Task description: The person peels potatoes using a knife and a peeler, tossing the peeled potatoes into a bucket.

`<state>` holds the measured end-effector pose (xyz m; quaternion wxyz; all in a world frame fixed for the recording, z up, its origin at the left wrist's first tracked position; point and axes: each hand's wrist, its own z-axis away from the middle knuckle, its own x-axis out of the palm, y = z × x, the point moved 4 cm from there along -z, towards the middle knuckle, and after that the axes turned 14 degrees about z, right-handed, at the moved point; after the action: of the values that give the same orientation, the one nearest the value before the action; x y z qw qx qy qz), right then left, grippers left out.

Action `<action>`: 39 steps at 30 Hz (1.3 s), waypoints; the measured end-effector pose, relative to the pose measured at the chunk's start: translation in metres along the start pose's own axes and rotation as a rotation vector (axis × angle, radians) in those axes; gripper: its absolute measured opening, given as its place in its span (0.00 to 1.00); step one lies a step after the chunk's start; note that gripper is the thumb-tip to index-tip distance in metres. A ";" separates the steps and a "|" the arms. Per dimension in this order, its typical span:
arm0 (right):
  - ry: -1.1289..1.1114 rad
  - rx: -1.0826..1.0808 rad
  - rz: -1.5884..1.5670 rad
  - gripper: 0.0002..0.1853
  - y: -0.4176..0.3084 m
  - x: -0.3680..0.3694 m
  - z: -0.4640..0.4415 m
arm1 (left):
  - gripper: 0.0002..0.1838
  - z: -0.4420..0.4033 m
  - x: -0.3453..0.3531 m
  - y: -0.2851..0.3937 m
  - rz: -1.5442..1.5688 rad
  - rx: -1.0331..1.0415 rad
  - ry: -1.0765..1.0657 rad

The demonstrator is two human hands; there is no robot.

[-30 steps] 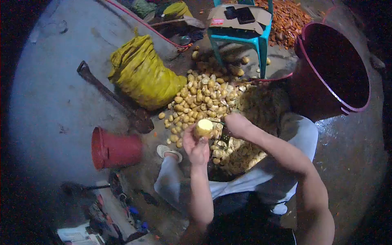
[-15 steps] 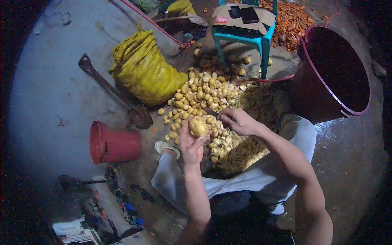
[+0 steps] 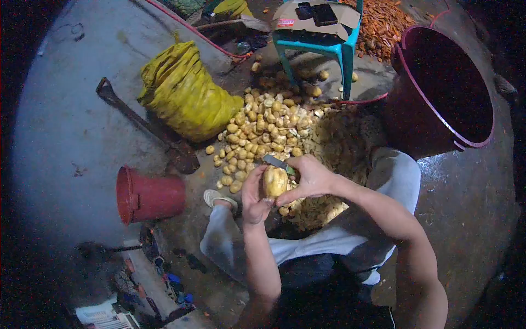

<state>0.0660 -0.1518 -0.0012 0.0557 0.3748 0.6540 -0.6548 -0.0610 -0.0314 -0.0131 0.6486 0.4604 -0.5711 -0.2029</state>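
Note:
A pale yellow, partly peeled potato (image 3: pixel 275 182) rests upright in my left hand (image 3: pixel 256 194), whose fingers curl round its side. My right hand (image 3: pixel 312 178) is closed on a knife (image 3: pixel 275 161); its dark blade points left over the top of the potato. The right thumb reaches to the potato's lower right, close to the left fingertips. Beyond both hands, a heap of potatoes (image 3: pixel 263 123) spreads over the floor, some brown-skinned and some paler. Peelings (image 3: pixel 334 148) lie in a dark mound to the right of the heap.
A yellow sack (image 3: pixel 183 93) leans behind the heap, with a shovel (image 3: pixel 139 123) at its left. A small red bucket (image 3: pixel 156 194) lies tipped on the left. The large dark red tub (image 3: pixel 405 118) stands right. A teal stool (image 3: pixel 346 66) bears cardboard; orange pieces (image 3: pixel 383 24) are piled behind it.
My right hand has come left and down with the knife, from beside the heap to the potato. The left hand still holds the potato, now slightly lower. The whole view has shifted a little.

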 end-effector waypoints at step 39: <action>0.095 -0.075 0.238 0.36 -0.007 0.000 0.010 | 0.42 0.000 0.014 -0.010 0.201 0.094 0.105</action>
<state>0.0577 -0.1592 0.0031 0.1159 0.4778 0.6310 -0.6000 -0.0545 -0.0476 -0.0140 0.6723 0.4408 -0.5886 -0.0853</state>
